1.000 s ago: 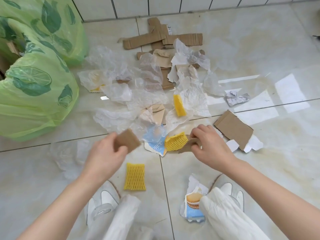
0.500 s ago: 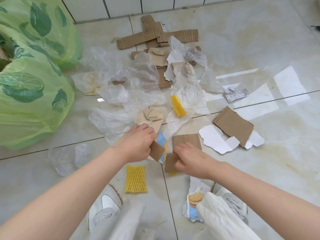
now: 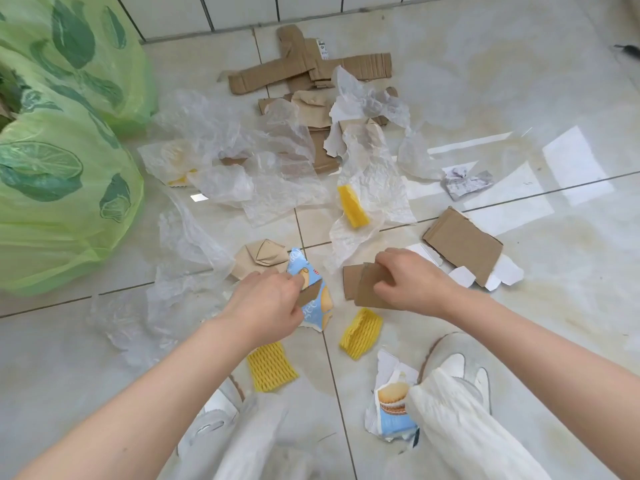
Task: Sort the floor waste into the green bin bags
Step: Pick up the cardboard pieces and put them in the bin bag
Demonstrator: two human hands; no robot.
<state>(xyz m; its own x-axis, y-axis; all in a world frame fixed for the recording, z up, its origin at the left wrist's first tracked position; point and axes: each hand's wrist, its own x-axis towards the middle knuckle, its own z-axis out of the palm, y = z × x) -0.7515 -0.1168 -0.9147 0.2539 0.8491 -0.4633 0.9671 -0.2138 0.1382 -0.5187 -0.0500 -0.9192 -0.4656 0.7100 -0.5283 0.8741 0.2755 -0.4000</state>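
- Cardboard is what you are gathering: your right hand (image 3: 410, 284) has its grip clamped on a small stack of flat brown cardboard pieces (image 3: 362, 287), fingers curled over the stack's right edge, the stack low over the pale tiled floor (image 3: 519, 81).
- Your left hand (image 3: 268, 304) pinches a smaller brown cardboard scrap (image 3: 309, 295) between thumb and fingers, just above a torn blue biscuit wrapper (image 3: 320, 303).
- The two held pieces sit side by side, apart, the scrap to the left of the stack; judging by this, merging them into one hand looks the likely next step.
- The relation that matters: both green leaf-printed bin bags (image 3: 65, 181) lie far off to your left and ahead, well apart from either hand. Your left hand is the nearer one, so the load would best travel left.
- More loose cardboard remains: a larger brown cardboard panel (image 3: 464, 244) lies just right of your right hand, its long axis running away to the right, and long corrugated strips (image 3: 308, 69) lie by the wall, well beyond reach.
- A folded tan paper wad (image 3: 261, 259) lies just ahead of your left hand.
- Yellow foam net sleeves (image 3: 360, 332) and crumpled clear plastic film (image 3: 221, 133) are still on the floor, so the sorting looks far from finished.
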